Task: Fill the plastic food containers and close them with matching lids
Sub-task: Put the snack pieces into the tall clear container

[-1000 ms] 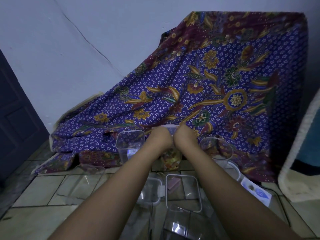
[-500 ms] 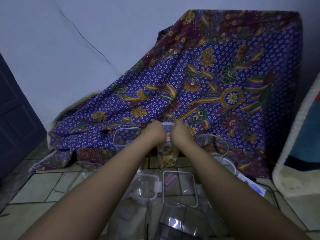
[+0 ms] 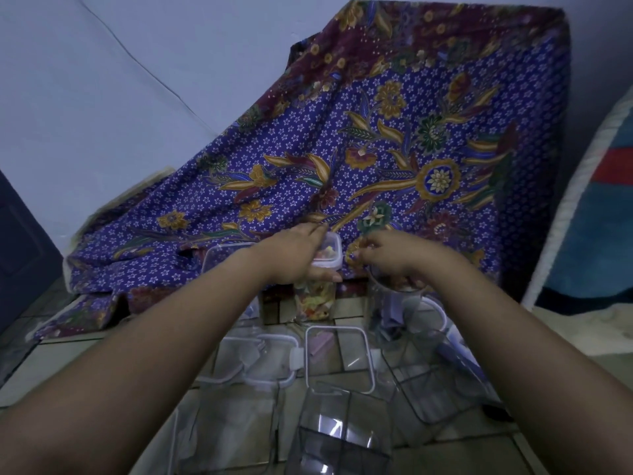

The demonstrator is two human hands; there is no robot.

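The filled container point(image 3: 314, 299), a tall clear tub packed with colourful food pieces, stands upright on the tiled floor point(image 3: 51, 358) at the foot of a draped patterned cloth point(image 3: 394, 149). Its white-rimmed lid point(image 3: 331, 252) sits on top, tilted slightly. The left hand point(image 3: 293, 257) grasps this lid from the left, with fingers reaching over the top and the thumb point(image 3: 330, 278) pressed under the near edge. The right hand point(image 3: 394, 260) is apart from the tub, just to its right, above the mouth of an empty round container point(image 3: 399, 313). Its fingers are curled, but whether they hold anything or touch the rim cannot be told. Behind the left forearm stands an empty square container point(image 3: 219, 258), close to the filled one. Nearer the person, between the two forearms, a clear square lid point(image 3: 337, 359) lies flat on the floor, with two more white-rimmed lids point(image 3: 270, 363) overlapping just beside it on the left. Closest to the camera, another empty clear container point(image 3: 342, 437) stands. The cloth rises against a pale wall point(image 3: 120, 80).
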